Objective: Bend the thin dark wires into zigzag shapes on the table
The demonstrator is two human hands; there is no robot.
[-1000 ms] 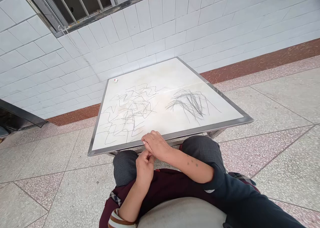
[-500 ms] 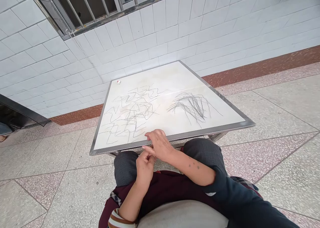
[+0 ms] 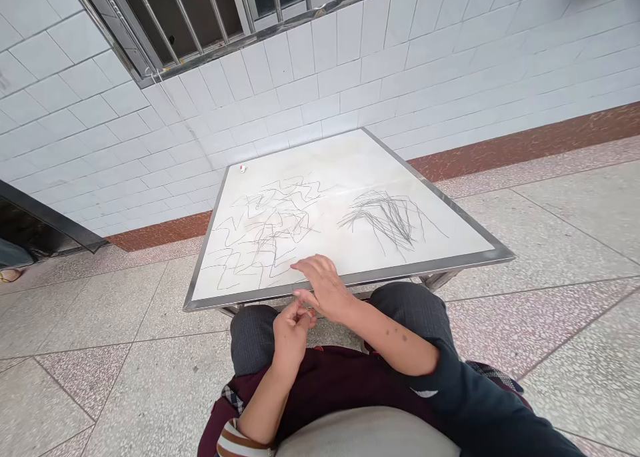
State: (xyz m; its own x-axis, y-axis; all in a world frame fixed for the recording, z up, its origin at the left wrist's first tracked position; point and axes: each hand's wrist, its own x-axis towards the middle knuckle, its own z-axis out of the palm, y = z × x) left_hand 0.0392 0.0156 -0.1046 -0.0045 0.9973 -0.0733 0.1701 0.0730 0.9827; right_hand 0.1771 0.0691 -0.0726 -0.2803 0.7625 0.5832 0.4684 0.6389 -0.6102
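Roughly ahead-left of right hand (image 3: 329, 291), wavy dark strands (image 3: 274, 242) sprawl across table (image 3: 330, 151); straighter bundle (image 3: 397, 221) slants ahead-right; right hand nearer both, thumb spread from fingers; left hand (image 3: 291, 337) pinched, contents unclear

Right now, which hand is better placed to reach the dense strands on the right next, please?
The right hand, I'd judge: its open fingers reach over the table's edge, nearer the dense strands. The left hand sits short of the edge, fingers pinched; whether it holds anything is unclear.
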